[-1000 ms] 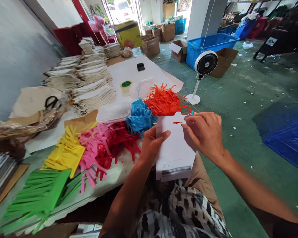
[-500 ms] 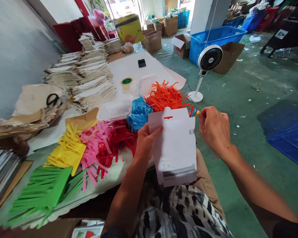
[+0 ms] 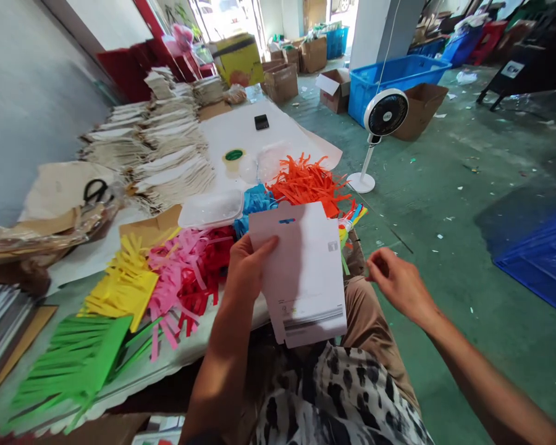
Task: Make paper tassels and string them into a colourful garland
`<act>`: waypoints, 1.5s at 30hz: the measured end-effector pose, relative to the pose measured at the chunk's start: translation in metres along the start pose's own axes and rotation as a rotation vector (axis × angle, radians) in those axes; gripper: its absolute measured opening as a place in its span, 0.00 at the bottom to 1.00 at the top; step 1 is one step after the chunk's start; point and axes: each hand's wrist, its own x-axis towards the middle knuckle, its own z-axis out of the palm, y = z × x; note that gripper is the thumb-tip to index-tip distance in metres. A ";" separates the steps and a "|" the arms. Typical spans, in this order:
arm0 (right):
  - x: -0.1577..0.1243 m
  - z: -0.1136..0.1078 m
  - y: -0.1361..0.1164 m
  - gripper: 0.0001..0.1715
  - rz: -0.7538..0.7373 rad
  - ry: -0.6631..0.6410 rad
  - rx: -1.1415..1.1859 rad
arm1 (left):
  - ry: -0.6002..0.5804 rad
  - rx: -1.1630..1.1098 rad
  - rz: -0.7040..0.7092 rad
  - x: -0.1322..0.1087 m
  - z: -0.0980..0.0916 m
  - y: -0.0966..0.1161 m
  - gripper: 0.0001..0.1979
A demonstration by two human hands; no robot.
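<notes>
My left hand (image 3: pixel 250 262) grips a white packaging card (image 3: pixel 301 272) by its left edge, thumb on the front. The card has a hang slot at its top and small print with a dark stripe near the bottom. It is tilted over my lap. Behind its right edge shows a bunch of multicoloured paper strips (image 3: pixel 349 221). My right hand (image 3: pixel 401 281) is apart from the card on the right, thumb and fingers pinched together; what they hold, if anything, is too thin to make out. Fringed orange paper (image 3: pixel 306 185) and blue paper strips (image 3: pixel 258 201) lie beyond the card.
Pink (image 3: pixel 178 262), red (image 3: pixel 207 262), yellow (image 3: pixel 118 278) and green fringed paper (image 3: pixel 67 352) lies along the table's near edge. A clear plastic tray (image 3: pixel 210 209), tape roll (image 3: pixel 234 157), scissors (image 3: pixel 95 190) and stacked white bundles (image 3: pixel 173 173) are farther back. A fan (image 3: pixel 387 112) stands right.
The white card has shifted left with my left hand. My right hand has moved down, away from the multicoloured strips, which now show more beside the card. The whole view has shifted slightly.
</notes>
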 end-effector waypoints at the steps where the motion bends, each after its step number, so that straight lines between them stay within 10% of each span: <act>1: 0.005 -0.003 -0.005 0.07 -0.016 0.102 -0.020 | -0.019 0.003 -0.025 -0.002 0.002 -0.003 0.23; 8: 0.027 -0.015 -0.062 0.18 -0.461 0.394 -0.072 | -0.119 0.010 -0.112 -0.010 0.021 -0.017 0.23; 13: 0.030 -0.011 -0.082 0.17 -0.508 0.471 -0.268 | -0.190 0.043 -0.073 -0.015 0.028 -0.025 0.19; 25: 0.041 -0.038 -0.093 0.08 -0.309 -0.074 0.121 | -0.237 0.182 0.025 -0.013 0.032 -0.013 0.19; 45: 0.048 -0.052 -0.091 0.02 -0.192 -0.207 0.394 | -0.330 0.204 0.040 -0.012 0.047 -0.004 0.19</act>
